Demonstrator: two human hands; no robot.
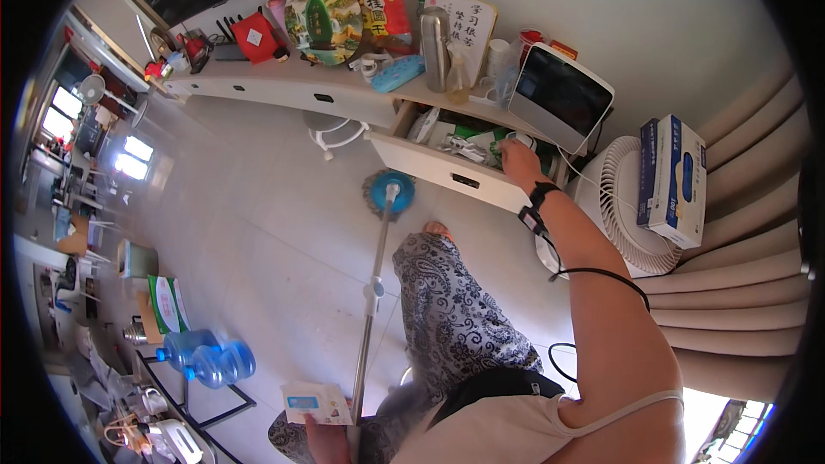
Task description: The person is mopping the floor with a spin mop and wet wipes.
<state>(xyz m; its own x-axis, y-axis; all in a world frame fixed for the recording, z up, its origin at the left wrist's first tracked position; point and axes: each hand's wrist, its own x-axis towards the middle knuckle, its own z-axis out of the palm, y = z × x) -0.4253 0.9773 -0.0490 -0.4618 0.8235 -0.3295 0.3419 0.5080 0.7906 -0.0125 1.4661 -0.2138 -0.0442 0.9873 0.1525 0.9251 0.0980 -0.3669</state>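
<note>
My left hand (327, 441) holds a white soft packet (316, 403) with a blue label, perhaps wet wipes, low in front of my body. Close beside it runs the metal pole (368, 328) of a mop, whose round blue head (394, 191) rests on the floor. Over the front panel of a pulled-out drawer (445, 171), my right hand (521, 158) reaches inside, fingertips at a green item (496, 145). Whether they grip it is unclear. Silvery packets (465, 147) and a white packet (424, 125) lie in the drawer too.
Along the cabinet top stand a steel thermos (436, 48), a blue pencil case (398, 73), a decorative round plate (323, 19) and a screen device (564, 95). To the right, a box (677, 180) sits on a white ribbed appliance (619, 206). Large water bottles (219, 364) lie at lower left.
</note>
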